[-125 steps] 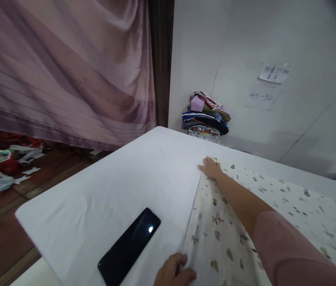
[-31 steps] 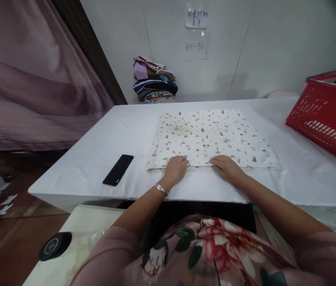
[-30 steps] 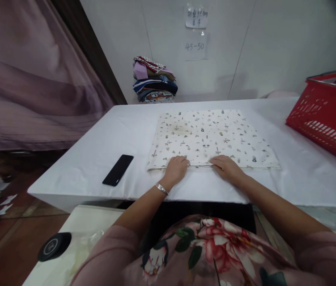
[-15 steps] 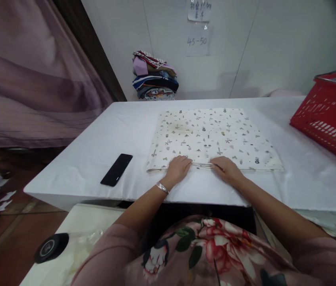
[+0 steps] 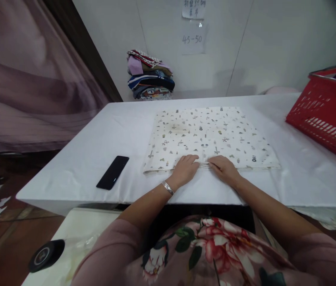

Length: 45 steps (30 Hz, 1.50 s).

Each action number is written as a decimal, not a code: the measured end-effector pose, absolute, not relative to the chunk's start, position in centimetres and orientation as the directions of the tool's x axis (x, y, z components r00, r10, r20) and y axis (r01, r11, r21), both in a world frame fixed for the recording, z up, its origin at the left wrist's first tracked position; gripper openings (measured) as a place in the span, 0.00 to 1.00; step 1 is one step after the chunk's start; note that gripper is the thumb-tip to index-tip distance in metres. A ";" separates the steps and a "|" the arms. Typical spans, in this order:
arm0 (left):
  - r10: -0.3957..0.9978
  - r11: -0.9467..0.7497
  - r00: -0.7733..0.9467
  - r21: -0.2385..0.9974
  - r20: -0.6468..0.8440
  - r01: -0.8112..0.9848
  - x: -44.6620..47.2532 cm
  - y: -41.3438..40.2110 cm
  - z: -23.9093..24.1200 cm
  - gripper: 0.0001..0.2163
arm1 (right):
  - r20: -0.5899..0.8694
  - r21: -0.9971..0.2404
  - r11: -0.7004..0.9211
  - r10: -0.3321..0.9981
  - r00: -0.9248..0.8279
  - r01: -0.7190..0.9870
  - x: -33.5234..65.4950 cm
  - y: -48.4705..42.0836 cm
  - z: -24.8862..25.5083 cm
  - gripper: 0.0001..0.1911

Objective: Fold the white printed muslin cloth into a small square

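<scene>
A white cloth point(image 5: 203, 135) with small printed figures lies folded in layers on the white-covered table point(image 5: 105, 131). Its near edge is pinched by my left hand point(image 5: 186, 170), thumb hidden and fingers bent over the top. Close beside it, my right hand point(image 5: 223, 169) grips the same edge a little to the right, fingers curled around the layers. Between the hands a short stretch of the layered edge shows. The fingertips under the cloth are hidden.
Left of the cloth lies a black phone point(image 5: 112, 172). A red basket point(image 5: 329, 115) stands at the right. Several folded fabrics point(image 5: 151, 77) are stacked at the back by the wall. A black roll point(image 5: 47, 254) sits low on a white surface at lower left.
My left hand has slid right along the cloth's near edge, closer to my right hand, which keeps its grip. The whole view has shifted slightly.
</scene>
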<state>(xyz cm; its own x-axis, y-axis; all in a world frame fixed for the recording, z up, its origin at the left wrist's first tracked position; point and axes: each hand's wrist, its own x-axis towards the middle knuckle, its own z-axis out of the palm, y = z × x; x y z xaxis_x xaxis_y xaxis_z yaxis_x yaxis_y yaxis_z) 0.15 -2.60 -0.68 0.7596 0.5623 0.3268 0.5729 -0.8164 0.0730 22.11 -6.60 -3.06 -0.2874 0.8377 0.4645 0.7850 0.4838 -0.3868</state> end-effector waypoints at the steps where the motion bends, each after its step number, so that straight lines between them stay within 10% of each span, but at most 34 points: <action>1: 0.573 -0.809 0.753 0.079 0.323 0.582 0.4 -2.6 -0.7 0.07 | 0.466 -0.383 0.483 0.837 -0.286 0.788 22.1 -6.6 -3.1 0.16; 26: 0.596 -0.803 0.714 0.253 0.367 0.540 0.9 -2.7 -1.6 0.08 | 0.529 -0.212 0.564 0.753 -0.391 0.799 21.6 -7.2 -3.1 0.14; 45: 0.504 -0.838 0.800 -0.042 0.326 0.545 1.2 -2.5 -1.8 0.06 | 0.555 -0.170 0.544 0.742 -0.376 0.822 21.6 -7.1 -2.9 0.11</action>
<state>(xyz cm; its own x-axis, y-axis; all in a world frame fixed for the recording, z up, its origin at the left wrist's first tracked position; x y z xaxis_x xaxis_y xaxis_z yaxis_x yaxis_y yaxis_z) 1.16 -2.45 -1.79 0.8001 0.5037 0.3259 0.5446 -0.8377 -0.0423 21.55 -7.09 -2.91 -0.3758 0.7423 0.5547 0.8219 0.5435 -0.1705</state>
